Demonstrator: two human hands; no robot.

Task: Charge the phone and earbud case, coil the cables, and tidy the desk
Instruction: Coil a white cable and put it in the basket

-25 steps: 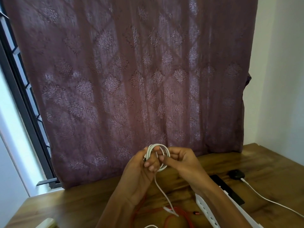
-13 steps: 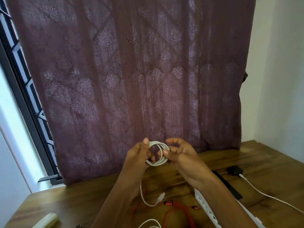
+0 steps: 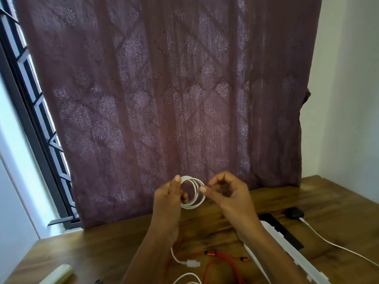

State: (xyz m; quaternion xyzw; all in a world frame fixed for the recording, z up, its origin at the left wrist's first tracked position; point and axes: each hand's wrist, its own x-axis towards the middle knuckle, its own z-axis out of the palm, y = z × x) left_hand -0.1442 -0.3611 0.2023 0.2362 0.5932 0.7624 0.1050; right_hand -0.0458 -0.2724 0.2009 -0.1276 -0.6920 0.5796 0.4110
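Desk (image 3: 307,201) below: my left hand (image 3: 166,203) pinches the white cable (image 3: 194,204) coil above it, my right hand (image 3: 229,197) has just released, fingers loosely curled alongside, holding nothing; short tail left, coil nearly done.

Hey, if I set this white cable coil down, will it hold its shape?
Probably not: the white cable coil has loose, untied loops gripped by the left hand, so they may spring apart. Its tail droops limp onto the desk, suggesting floppy and light.

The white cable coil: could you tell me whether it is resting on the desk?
No, the left hand holds the white cable coil up above the desk.
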